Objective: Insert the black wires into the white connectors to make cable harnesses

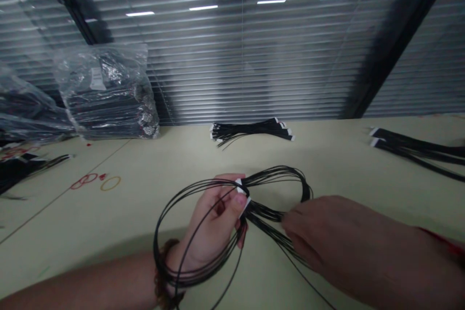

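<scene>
My left hand [212, 218] grips a looped bundle of thin black wires [276, 179] at its white-tipped connector ends [242, 194], with the thumb pressed on them. The wire loops circle around my left wrist and hang past a beaded bracelet [163, 271]. My right hand [337, 247] lies across the bundle to the right, its fingertips on the wires. Its thumb is hidden behind the hand.
On the pale green table lie black wire bundles [250, 131] [414, 150] with white ends. Transparent bags of wire bundles [109, 94] [25, 116] stand at back left. Red [84, 180] and yellow [111, 183] rubber bands lie left. Slatted blinds stand behind.
</scene>
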Demonstrator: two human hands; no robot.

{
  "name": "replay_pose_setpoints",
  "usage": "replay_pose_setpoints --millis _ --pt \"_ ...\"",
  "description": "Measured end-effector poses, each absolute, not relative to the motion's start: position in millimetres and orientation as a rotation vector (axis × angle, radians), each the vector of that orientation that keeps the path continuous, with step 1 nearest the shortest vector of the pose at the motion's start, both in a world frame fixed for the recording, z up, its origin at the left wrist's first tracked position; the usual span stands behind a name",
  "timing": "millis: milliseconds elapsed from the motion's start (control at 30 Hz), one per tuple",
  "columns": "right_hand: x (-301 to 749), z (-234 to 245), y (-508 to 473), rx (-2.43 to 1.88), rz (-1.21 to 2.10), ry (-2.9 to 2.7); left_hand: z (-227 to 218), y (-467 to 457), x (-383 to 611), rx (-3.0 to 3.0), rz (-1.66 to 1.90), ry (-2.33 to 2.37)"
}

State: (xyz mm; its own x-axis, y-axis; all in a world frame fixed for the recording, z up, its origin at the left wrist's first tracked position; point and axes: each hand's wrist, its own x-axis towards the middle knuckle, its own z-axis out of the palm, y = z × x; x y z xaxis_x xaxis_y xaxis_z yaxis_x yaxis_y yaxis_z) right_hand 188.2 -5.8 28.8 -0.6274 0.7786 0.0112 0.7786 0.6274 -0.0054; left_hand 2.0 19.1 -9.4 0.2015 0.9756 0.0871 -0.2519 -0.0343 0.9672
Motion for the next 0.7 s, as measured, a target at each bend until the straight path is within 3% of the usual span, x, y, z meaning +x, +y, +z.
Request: replay_pose_setpoints --millis 167,467,633,700 --pt "172 31 9 -1.212 0.380 -2.611 -12 15 2 1.229 1.204 0.751" --pt "173 30 4 -1.183 0.209 -2.482 -9 10 2 1.220 1.197 0.778" --pt "183 56 10 -1.114 0.595 -2.489 -9 15 2 1.207 1.213 0.791" --pt "194 72 14 -0.983 0.517 -2.557 -9 17 2 1.182 1.228 0.814"
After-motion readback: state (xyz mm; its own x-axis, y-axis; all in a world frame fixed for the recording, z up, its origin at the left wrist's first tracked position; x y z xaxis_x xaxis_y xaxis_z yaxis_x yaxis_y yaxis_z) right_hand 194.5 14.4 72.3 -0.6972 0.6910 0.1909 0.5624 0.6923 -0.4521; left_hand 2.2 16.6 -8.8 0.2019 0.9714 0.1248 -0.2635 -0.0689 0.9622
